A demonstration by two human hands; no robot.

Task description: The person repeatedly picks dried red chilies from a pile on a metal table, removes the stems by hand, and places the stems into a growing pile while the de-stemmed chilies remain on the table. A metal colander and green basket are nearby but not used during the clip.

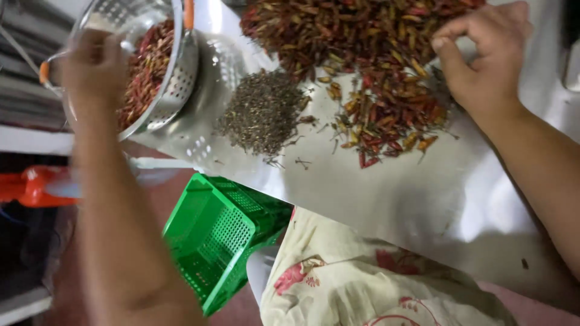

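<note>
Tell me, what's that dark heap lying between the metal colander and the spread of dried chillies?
In the head view, a mound of plucked stems lies on the shiny metal table, between the colander and the dried chillies.

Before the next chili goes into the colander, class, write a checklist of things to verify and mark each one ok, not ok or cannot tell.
1. Left hand is at the colander rim: ok, though blurred.
2. Colander has room left: ok, dried chilies fill only part of it.
3. Right hand is on the chili pile on the steel table: ok.
4. Right hand actually grips a chili: cannot tell, fingers curl over the pile.
5. Stem heap lies apart from the chilies: ok, a few stray stems between.
6. Green basket below the table edge is upright: not ok, it looks tilted.
</note>
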